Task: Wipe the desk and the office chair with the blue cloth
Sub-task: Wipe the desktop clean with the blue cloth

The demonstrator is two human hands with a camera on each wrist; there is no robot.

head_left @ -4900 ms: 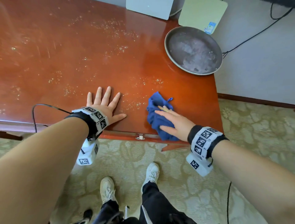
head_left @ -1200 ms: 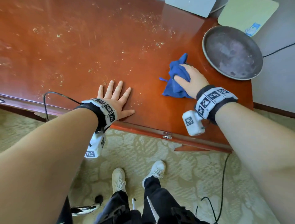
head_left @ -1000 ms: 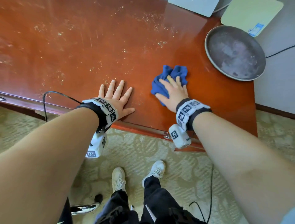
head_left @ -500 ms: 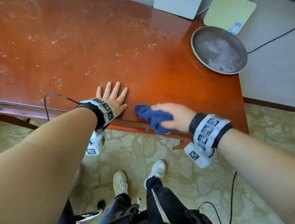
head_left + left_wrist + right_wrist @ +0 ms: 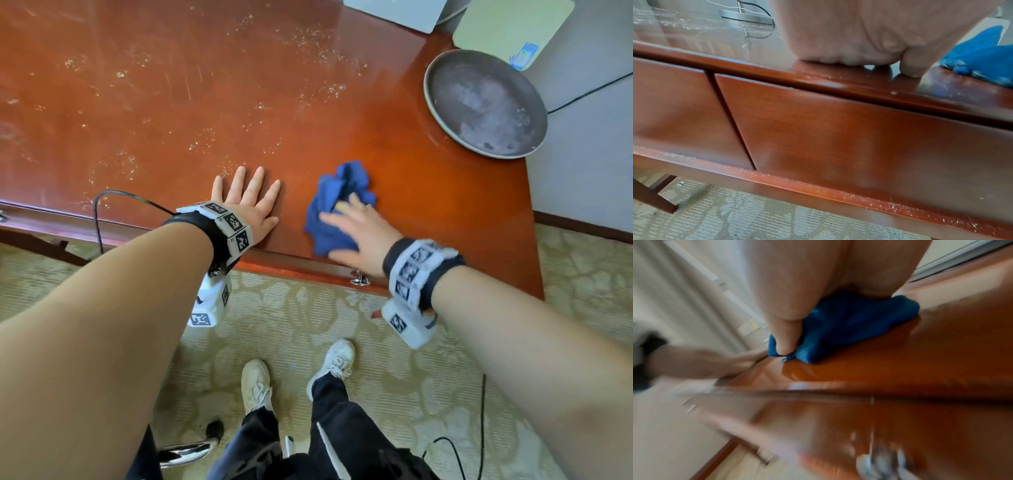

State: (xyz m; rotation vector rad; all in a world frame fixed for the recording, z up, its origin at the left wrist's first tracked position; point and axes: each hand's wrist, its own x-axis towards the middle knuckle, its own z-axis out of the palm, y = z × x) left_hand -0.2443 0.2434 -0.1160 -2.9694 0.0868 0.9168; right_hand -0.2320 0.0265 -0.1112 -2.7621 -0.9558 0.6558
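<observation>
From above, the right hand lies flat on the blue cloth, fingers straight and pressing it to the tabletop near the front edge, just beside the left hand, which rests spread and holds nothing. Pale crumbs speckle the wood farther back, and a round metal tray sits at the far right corner.

The left wrist view shows the palm on the edge and the cloth close by.

The right wrist view (blurred) shows the cloth bunched under the thumb. It looks soft, light and limp, so I'd press it with a flat palm over its middle.
</observation>
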